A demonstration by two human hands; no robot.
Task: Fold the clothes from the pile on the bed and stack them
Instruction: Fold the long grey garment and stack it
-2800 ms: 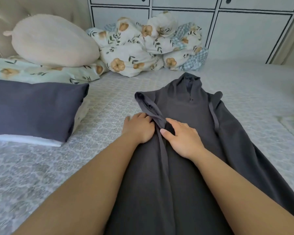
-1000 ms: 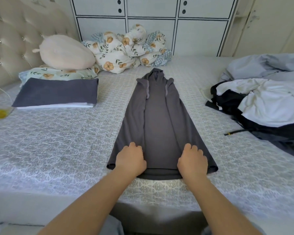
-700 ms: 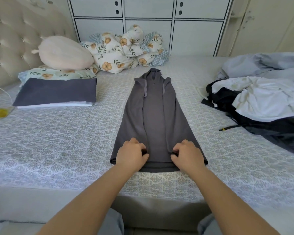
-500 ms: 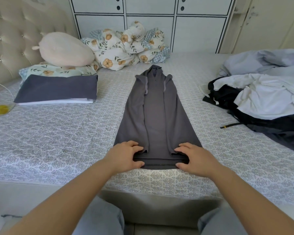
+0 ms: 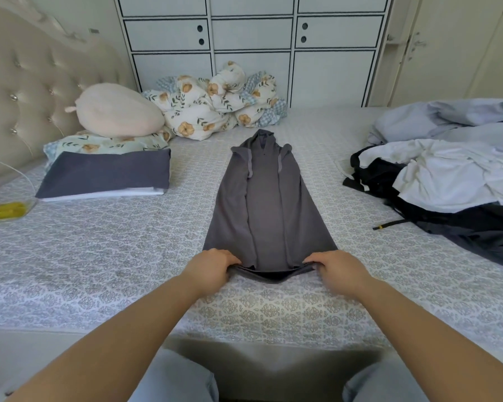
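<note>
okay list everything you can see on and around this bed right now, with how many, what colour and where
garment: one, dark grey, laid lengthwise mid-bed, near hem lifted
clothes pile: one, white, black and pale blue, right side of bed
folded stack: one, navy over white, left side
round cushion: one, cream, by headboard
floral pillow: one, pale green, under the cushion
floral quilt: one, white with tan flowers, bunched at far edge
bed: one, grey patterned cover
headboard: one, beige tufted, left
cabinets: white, back wall
left hand: grips the hem's left corner
right hand: grips the hem's right corner
</note>
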